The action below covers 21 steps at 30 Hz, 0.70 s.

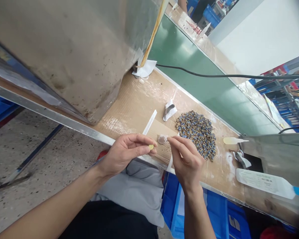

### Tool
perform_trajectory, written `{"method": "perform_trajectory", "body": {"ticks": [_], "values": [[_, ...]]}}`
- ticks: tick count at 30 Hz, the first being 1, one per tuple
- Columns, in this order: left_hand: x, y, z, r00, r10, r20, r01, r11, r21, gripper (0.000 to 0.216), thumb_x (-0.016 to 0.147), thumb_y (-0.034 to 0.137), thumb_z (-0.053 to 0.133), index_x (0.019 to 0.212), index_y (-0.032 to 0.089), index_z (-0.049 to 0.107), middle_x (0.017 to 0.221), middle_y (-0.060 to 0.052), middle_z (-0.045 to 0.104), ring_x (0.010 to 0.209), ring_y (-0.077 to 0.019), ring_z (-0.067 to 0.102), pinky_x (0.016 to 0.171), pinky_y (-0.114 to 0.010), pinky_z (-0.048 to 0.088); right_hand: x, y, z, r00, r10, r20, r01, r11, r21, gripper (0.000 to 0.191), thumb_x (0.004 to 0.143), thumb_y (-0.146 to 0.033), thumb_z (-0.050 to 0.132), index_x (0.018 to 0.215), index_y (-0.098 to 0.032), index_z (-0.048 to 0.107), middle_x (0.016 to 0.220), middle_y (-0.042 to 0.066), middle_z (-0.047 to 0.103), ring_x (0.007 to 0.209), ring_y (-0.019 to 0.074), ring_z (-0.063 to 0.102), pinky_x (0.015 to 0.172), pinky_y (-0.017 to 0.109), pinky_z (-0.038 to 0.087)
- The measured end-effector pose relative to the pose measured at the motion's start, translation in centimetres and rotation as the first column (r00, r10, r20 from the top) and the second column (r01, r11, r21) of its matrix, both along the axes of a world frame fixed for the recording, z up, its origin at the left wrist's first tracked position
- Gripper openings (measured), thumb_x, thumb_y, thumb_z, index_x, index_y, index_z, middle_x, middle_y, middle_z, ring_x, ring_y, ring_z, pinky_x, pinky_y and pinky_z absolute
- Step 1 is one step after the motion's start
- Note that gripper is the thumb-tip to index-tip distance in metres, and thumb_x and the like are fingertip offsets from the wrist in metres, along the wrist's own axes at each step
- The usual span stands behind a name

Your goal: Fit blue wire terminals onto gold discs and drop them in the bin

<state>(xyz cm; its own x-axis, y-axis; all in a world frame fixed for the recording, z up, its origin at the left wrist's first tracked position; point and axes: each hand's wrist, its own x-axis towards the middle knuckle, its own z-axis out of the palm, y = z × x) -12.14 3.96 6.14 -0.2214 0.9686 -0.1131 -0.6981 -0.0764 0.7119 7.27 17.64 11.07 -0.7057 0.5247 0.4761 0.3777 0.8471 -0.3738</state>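
My left hand [129,150] is above the bench's front edge, thumb and fingers pinched on a small yellow piece [151,146]. Opposite it, my right hand [187,159] has its thumb and fingertips pressed together; whatever they hold is too small to make out. Between the two hands lies a small round clear dish [162,139], close to the right fingertips. Just beyond my right hand, a heap of small blue and gold metal parts [196,132] covers part of the bench.
A crumpled white strip [169,110] lies behind the dish. A yellowish squeeze bottle [232,140] and a large white bottle [265,182] lie at the right. A metal box [77,49] stands at the left. Blue crates [211,212] are below the bench; a black cable [201,74] crosses behind.
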Motion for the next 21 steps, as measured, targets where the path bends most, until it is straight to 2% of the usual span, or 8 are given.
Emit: {"method": "perform_trajectory", "body": {"ticks": [8, 14, 21], "values": [[0.1, 0.0, 0.0, 1.0, 0.002, 0.005, -0.002, 1.0, 0.003, 0.013, 0.098, 0.022, 0.09, 0.111, 0.021, 0.09, 0.102, -0.007, 0.088, 0.096, -0.0188, 0.083, 0.095, -0.029, 0.066, -0.4, -0.3, 0.4, 1.0, -0.027, 0.005, 0.027, 1.0, 0.0, 0.029, 0.109, -0.011, 0.066, 0.121, -0.03, 0.084, 0.116, 0.004, 0.083, 0.105, 0.0207, 0.079, 0.096, 0.036, 0.062], [0.2, 0.1, 0.1, 0.999, 0.028, 0.03, -0.028, 1.0, -0.003, 0.019, 0.096, 0.022, 0.092, 0.115, 0.021, 0.088, 0.103, -0.004, 0.086, 0.092, -0.0168, 0.084, 0.091, -0.027, 0.067, 0.0, -0.5, 0.9, 0.981, -0.142, -0.131, 0.142, 0.99, -0.003, 0.022, 0.108, -0.015, 0.069, 0.116, -0.028, 0.086, 0.114, 0.004, 0.084, 0.105, 0.0218, 0.081, 0.096, 0.038, 0.066], [0.1, 0.1, 0.1, 0.999, 0.016, 0.028, -0.016, 1.0, -0.015, 0.015, 0.096, 0.021, 0.092, 0.111, 0.02, 0.091, 0.113, -0.005, 0.086, 0.097, -0.0168, 0.085, 0.095, -0.026, 0.068, 0.2, -0.6, -0.2, 0.983, -0.148, -0.113, 0.145, 0.989, -0.036, 0.023, 0.108, -0.015, 0.07, 0.115, -0.029, 0.086, 0.115, 0.004, 0.084, 0.106, 0.0217, 0.081, 0.097, 0.037, 0.065]]}}
